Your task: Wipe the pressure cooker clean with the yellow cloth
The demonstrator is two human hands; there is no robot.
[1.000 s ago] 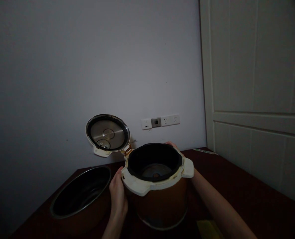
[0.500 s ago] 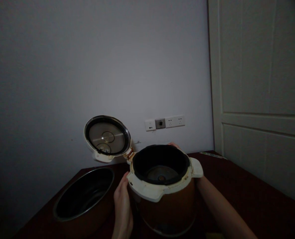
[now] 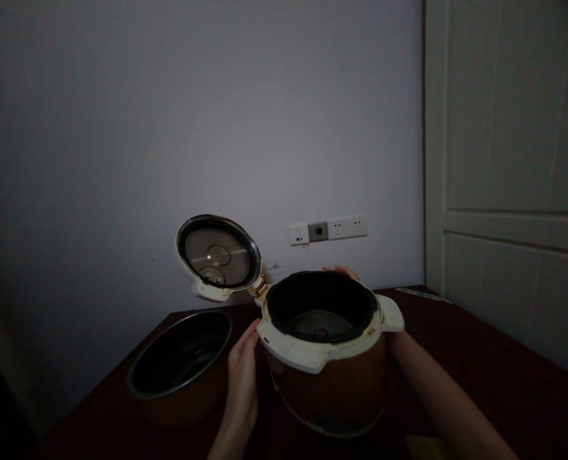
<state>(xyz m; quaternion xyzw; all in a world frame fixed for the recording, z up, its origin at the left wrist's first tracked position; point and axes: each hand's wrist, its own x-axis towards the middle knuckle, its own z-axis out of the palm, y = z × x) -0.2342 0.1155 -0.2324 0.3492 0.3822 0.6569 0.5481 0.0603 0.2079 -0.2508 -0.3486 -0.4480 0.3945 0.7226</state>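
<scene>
Between my two hands is an electric pressure cooker (image 3: 334,390) with a brown body, a white rim and a dark, hollow inside. Its round lid (image 3: 221,255) stands open at the hinge on the left, with its metal inner face showing. My left hand (image 3: 244,370) presses against the cooker's left side, just under the rim. On the far side, the fingers of my right hand (image 3: 344,272) show behind the rim, while the forearm passes along the right side. Whether the base rests on the table or is lifted, I cannot tell.
A loose dark-lined inner pot (image 3: 178,358) stands left of the cooker on the dark red table (image 3: 480,358). Wall sockets (image 3: 348,227) sit behind. A thin strip (image 3: 422,294) lies at the back right, near a pale door (image 3: 514,236). A yellowish item (image 3: 422,445) shows at the bottom.
The whole scene sits slightly further right and higher in the picture, wall sockets included, as the camera has turned. Both hands keep their hold on the cooker.
</scene>
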